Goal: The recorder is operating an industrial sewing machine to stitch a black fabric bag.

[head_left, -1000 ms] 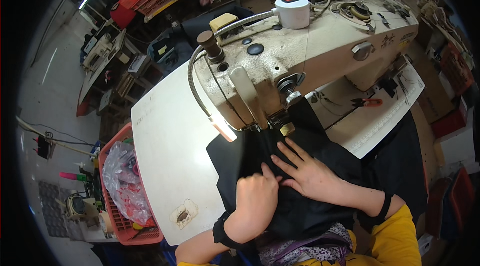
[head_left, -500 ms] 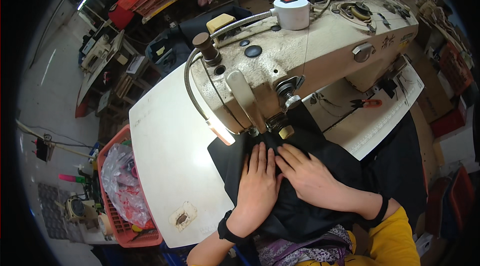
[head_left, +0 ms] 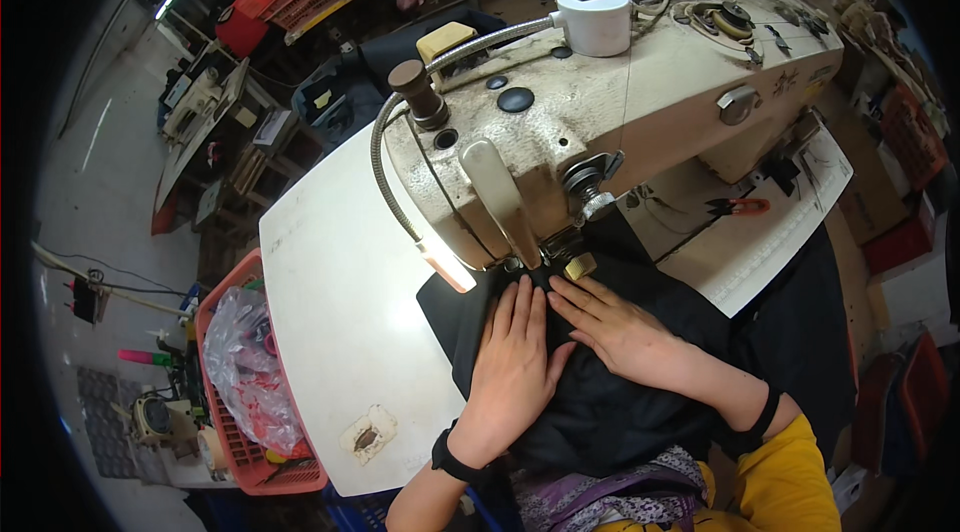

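Black fabric (head_left: 600, 412) lies under the head of a cream sewing machine (head_left: 650, 92) and drapes toward my lap. My left hand (head_left: 513, 352) rests flat on it with the fingers stretched toward the needle area. Beside it my right hand (head_left: 625, 332) also lies flat on the cloth, its fingertips just below the brass-coloured knob (head_left: 580, 266). Both sets of fingertips are close to the presser foot, which the machine head and fingers mostly hide. A lit lamp (head_left: 447, 270) on a bendy metal arm shines on the cloth's left part.
The white machine table (head_left: 340, 332) spreads to the left, with a worn hole near its front. A pink basket (head_left: 230, 432) holding a plastic bag (head_left: 245, 362) stands beside it. Orange-handled thread snips (head_left: 740, 207) lie on the bed at right. Other sewing machines stand farther off.
Both hands have slid slightly forward on the cloth, toward the presser foot. My left thumb now sticks out farther from its fingers. The view has shifted a little.
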A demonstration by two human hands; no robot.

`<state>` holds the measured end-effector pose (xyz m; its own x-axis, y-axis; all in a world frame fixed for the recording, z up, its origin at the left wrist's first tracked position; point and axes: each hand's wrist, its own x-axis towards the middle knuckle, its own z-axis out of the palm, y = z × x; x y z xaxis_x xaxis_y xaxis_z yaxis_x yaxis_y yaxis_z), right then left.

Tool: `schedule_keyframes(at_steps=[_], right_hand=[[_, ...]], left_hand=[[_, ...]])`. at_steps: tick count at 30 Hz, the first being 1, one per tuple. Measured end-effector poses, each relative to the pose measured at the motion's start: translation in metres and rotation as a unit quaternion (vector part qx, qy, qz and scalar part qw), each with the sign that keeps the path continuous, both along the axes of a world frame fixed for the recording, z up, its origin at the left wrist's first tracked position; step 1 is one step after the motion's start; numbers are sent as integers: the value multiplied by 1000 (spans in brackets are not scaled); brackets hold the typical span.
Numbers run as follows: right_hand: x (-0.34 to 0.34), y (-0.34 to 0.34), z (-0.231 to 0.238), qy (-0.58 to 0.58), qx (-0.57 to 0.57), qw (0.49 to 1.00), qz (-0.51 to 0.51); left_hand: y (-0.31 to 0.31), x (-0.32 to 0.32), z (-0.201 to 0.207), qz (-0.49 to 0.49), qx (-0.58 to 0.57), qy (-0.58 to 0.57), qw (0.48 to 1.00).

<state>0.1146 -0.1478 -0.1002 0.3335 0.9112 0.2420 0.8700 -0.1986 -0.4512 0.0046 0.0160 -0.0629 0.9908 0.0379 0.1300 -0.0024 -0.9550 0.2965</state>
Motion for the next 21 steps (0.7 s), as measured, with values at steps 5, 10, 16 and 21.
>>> schedule_keyframes(at_steps=[5,10,16,21], right_hand=[[4,-1,3,5,-9,1000,-3],[2,2,11,-55,-18,998,-22],[0,10,5,-24,9,999,-33],[4,8,1,-10,20,1000,-21]], left_hand=[[2,4,-1,-8,-10,0,1000],[-4,2,2,20,-23,-10,999],[-4,2,0,26,-36,-25,999],[2,5,-2,8,-19,-16,1000]])
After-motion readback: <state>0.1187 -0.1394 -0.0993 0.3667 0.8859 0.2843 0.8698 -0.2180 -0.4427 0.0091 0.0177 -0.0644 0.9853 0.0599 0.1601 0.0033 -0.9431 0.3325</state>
